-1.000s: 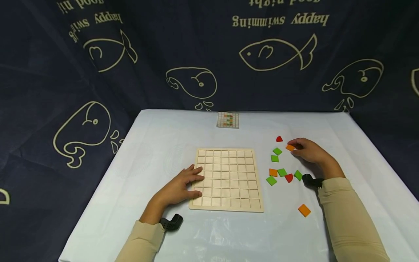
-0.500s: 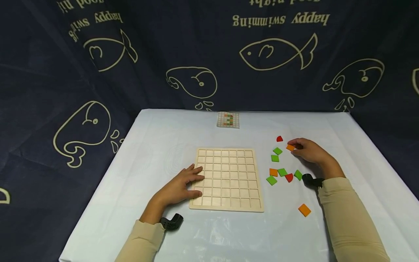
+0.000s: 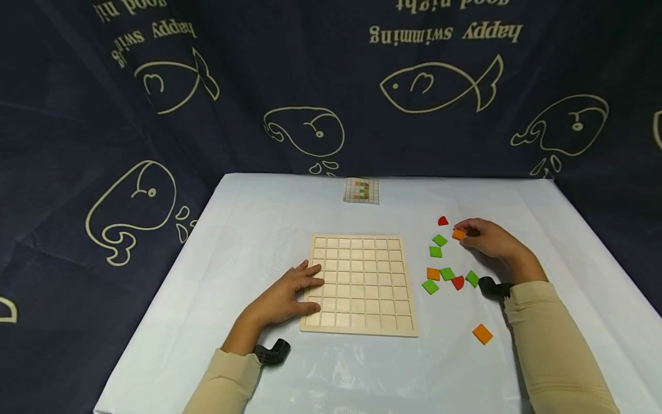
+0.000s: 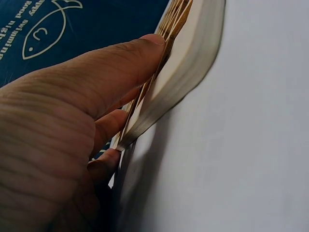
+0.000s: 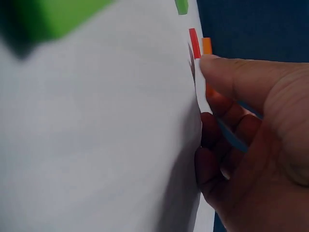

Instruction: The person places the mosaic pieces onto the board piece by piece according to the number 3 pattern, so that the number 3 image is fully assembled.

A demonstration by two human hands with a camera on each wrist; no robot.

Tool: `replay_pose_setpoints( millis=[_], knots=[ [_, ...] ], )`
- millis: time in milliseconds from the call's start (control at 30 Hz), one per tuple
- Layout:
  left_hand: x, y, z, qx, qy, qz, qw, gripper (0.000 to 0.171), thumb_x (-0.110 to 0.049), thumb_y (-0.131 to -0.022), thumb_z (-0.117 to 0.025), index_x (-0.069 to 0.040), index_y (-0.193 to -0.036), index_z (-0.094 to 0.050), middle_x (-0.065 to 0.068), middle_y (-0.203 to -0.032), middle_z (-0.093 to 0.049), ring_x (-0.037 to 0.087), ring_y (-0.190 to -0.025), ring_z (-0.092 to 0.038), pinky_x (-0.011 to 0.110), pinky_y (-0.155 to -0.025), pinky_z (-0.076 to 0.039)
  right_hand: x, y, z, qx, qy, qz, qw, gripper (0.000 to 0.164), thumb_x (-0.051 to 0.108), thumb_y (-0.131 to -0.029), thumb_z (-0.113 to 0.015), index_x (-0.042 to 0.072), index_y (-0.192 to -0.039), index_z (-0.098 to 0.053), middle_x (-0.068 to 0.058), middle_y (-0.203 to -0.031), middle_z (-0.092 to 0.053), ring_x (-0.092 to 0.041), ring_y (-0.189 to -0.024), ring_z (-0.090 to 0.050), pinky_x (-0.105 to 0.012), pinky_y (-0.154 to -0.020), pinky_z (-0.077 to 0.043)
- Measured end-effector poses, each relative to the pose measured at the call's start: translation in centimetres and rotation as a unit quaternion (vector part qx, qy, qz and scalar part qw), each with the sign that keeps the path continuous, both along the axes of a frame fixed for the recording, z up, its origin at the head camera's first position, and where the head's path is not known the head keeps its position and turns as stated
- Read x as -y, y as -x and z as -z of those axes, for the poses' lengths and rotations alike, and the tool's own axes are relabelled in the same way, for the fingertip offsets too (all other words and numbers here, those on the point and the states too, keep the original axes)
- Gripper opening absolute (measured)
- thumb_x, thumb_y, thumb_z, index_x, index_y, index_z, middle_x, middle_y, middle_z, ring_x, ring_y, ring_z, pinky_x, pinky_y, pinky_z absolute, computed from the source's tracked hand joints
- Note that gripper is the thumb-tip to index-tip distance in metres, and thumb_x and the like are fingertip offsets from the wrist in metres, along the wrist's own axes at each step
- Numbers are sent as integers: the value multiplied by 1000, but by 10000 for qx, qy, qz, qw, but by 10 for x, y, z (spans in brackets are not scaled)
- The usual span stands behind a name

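Observation:
A pale wooden board with a grid of square cells (image 3: 364, 332) lies on the white-covered table. Spread over its left edge is my left hand (image 3: 286, 294), fingertips on the grid; in the left wrist view the thumb (image 4: 120, 65) lies along the board's rim. To the right of the board, my right hand (image 3: 488, 238) pinches an orange square tile (image 3: 458, 234) between thumb and fingers. That orange tile shows edge-on in the right wrist view, just off the white surface. Close by lie a red quarter-round tile (image 3: 442, 221) and two green square tiles (image 3: 439, 240).
Nearer me lie an orange tile (image 3: 433, 274), a red quarter-round tile (image 3: 457, 282) and several green tiles (image 3: 430, 287). Another orange tile (image 3: 482, 334) sits apart at the front right. A small card with a coloured grid pattern (image 3: 361, 191) is at the back edge.

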State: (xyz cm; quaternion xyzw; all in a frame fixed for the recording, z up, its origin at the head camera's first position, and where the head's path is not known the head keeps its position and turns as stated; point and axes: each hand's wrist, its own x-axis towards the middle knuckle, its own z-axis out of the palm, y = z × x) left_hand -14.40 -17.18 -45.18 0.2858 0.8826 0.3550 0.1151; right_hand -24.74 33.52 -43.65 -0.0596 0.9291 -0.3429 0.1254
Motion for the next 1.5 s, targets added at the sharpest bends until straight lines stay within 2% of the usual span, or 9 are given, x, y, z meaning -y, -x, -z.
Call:
replay_pose_setpoints(
  millis=[167,433,833,1167,1333,1500],
  knots=[
    [-1,0,1,-5,19,8,10000,55,-29,-86,-79,-8,-134,-63,2,-156,-38,25,-150,-15,50,-121,-9,2,1,-4,61,-24,49,10000,41,11,-97,-60,0,-135,-52,-23,-125,-55,-36,-110,-48,-48,-93,-43],
    [0,1,2,-30,-7,16,10000,55,-29,-85,-80,-8,-133,-64,2,-156,-38,25,-150,-16,51,-121,-9,9,1,-15,-110,-26,-90,9999,38,13,-98,-59,4,-134,-55,-19,-118,-54,-32,-102,-49,-36,-79,-47],
    [0,2,2,-23,2,25,10000,54,-27,-85,-80,-8,-133,-64,3,-156,-38,26,-150,-16,51,-121,-9,33,7,-21,-164,136,-79,9997,37,13,-97,-60,5,-133,-57,-18,-124,-54,-33,-106,-48,-41,-83,-43],
    [1,1,2,-16,27,19,10000,55,-29,-85,-80,-8,-134,-63,2,-156,-38,25,-150,-16,50,-121,-9,52,12,-19,-643,401,-518,9958,36,2,-95,-60,-1,-131,-59,-19,-117,-58,-30,-103,-50,-37,-83,-42],
    [0,1,2,-25,48,-6,10000,54,-29,-86,-79,-9,-134,-63,2,-157,-38,24,-150,-16,50,-121,-9,60,15,-19,-545,346,-512,9966,37,4,-96,-60,2,-133,-58,-18,-116,-59,-30,-102,-52,-38,-82,-44],
    [0,1,2,-36,80,7,10000,54,-29,-86,-79,-9,-134,-63,1,-157,-37,24,-150,-15,50,-121,-9,67,17,-20,-513,431,-581,9961,36,4,-96,-60,2,-133,-59,-17,-116,-60,-29,-100,-53,-33,-79,-46]
  ],
)
